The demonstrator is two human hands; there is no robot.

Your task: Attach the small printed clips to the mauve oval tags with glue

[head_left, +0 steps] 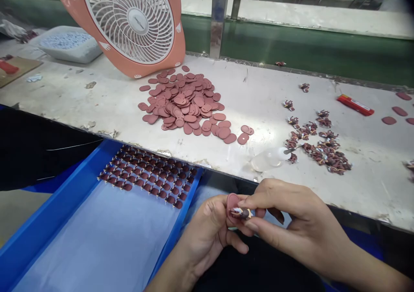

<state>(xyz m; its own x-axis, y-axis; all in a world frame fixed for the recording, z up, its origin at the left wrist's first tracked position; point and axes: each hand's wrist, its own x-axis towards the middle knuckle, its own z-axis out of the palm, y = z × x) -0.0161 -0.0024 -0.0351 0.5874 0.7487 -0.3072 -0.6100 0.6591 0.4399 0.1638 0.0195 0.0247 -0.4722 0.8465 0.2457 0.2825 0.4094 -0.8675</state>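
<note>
My left hand (pixel 210 223) pinches a reddish-brown oval base (pixel 232 201) between thumb and fingers, over my lap at the bench edge. Against the base my right hand (pixel 291 214) holds a small painted figurine (pixel 242 213), dark brown with pale and yellowish parts, gripped by thumb and forefinger. The figurine touches the base's face; whether it is fixed there I cannot tell. Just beyond my hands lies a translucent squeeze bottle (pixel 270 159) with a thin dark tip. Loose figurines (pixel 330 156) are heaped to its right, and a large pile of oval bases (pixel 187 102) lies to its left.
A blue tray (pixel 176 240) below the bench holds rows of figurines on bases (pixel 152 175). An orange fan (pixel 136 24) stands behind the pile. A grey tub (pixel 84 54) sits back left, a red packet (pixel 355 105) at right. A green conveyor belt (pixel 291 46) runs behind.
</note>
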